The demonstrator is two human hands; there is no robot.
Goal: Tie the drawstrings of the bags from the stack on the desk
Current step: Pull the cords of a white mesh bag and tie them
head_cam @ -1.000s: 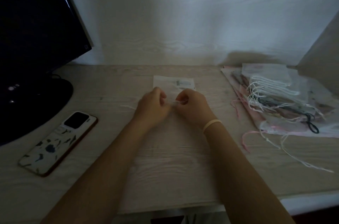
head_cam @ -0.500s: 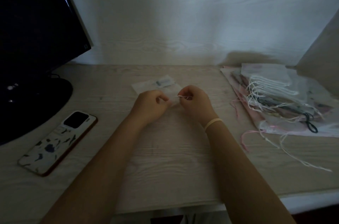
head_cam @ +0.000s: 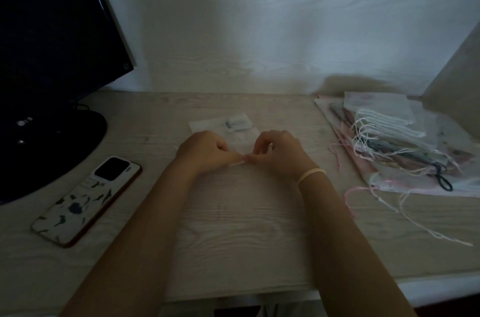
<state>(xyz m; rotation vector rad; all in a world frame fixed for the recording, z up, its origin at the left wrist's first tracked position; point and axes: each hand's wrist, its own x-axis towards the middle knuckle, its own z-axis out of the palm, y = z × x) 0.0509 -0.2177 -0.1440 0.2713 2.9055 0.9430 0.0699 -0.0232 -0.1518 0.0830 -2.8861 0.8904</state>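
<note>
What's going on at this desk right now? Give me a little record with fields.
left hand: pinches the drawstring
right hand: pinches the same drawstring
small bag: flat on the desk, just beyond the hands
stack of bags: right side, loose strings trailing
phone: left, face down
monitor: far left, dark

Small white bag (head_cam: 223, 127) flat mid-desk; bag stack (head_cam: 397, 140) at right, drawstrings loose.

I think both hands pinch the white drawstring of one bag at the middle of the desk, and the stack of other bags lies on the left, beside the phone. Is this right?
Not quite. The head view shows the stack of bags on the right side of the desk; only the phone lies on the left. Both the left hand and right hand do pinch the drawstring.
</note>
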